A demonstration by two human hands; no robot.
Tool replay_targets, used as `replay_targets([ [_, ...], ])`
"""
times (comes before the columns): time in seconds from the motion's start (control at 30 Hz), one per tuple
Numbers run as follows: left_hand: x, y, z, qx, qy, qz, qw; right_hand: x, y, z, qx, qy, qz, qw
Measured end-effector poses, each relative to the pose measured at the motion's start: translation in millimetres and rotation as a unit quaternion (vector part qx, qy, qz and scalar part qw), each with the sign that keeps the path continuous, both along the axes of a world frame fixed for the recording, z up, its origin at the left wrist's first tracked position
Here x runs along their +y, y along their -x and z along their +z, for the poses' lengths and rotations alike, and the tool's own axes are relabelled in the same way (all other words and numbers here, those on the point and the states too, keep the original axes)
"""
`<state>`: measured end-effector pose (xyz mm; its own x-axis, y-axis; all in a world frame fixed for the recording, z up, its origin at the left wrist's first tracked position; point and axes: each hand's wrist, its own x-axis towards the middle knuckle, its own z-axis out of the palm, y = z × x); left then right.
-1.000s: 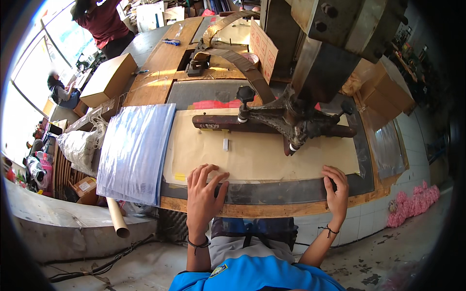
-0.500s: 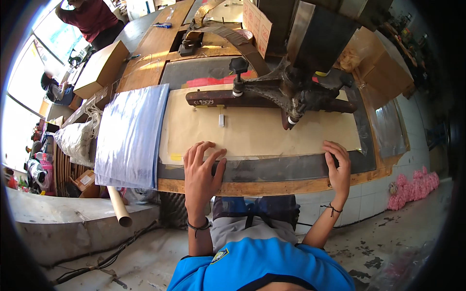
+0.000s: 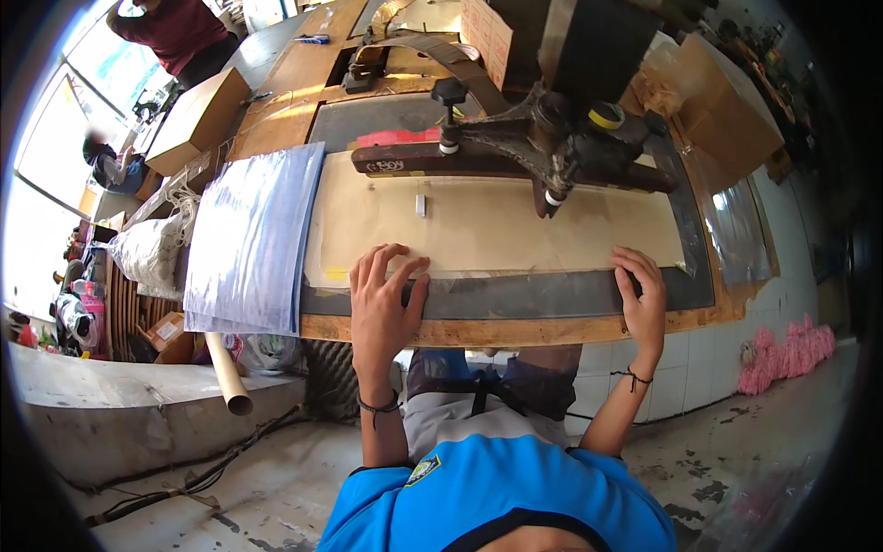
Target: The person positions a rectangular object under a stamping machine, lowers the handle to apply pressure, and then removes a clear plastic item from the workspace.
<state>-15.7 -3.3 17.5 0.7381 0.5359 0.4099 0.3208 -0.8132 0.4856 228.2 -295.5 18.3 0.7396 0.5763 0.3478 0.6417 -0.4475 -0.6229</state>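
Note:
My left hand (image 3: 384, 299) rests at the near edge of a long tan sheet (image 3: 515, 247), fingers spread and slightly curled. At the sheet's near right part lies my right hand (image 3: 644, 294), its fingers also apart; neither hand holds anything. The sheet lies on a dark grey board (image 3: 515, 299) set on a wooden table. Across its far part runs a dark metal bar (image 3: 405, 160), joined to a black cast machine head (image 3: 543, 143) with a knob. A small white block (image 3: 420, 205) sits on the sheet between the bar and my left hand.
Clear plastic sheets (image 3: 248, 244) are stacked left of the board. Cardboard boxes stand at the far left (image 3: 198, 120) and right (image 3: 727, 110). A tape dispenser (image 3: 365, 69) is behind. Below left, a cardboard tube (image 3: 228, 373) sticks out. Another person (image 3: 175, 37) is far left.
The whole scene sits slightly higher in the picture. Both hands keep their places at the sheet's near edge, with their fingers in nearly the same pose.

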Motion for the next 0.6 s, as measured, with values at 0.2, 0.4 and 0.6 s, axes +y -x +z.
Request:
replay_targets([
  [0.2,-4.0,-3.0,2.6,0.001,-0.002,0.008,1.000,-11.0,1.0,-9.9,-0.026,-0.096,-0.018,0.995],
  [0.4,-2.0,0.1,0.2,-0.014,-0.002,0.004,1.000,-22.0,28.7,-29.2,-0.019,-0.131,-0.083,0.988],
  [0.6,-1.2,0.2,5.9,-0.004,-0.002,-0.001,1.000,-21.0,24.4,-32.5,-0.040,-0.124,-0.108,0.986],
])
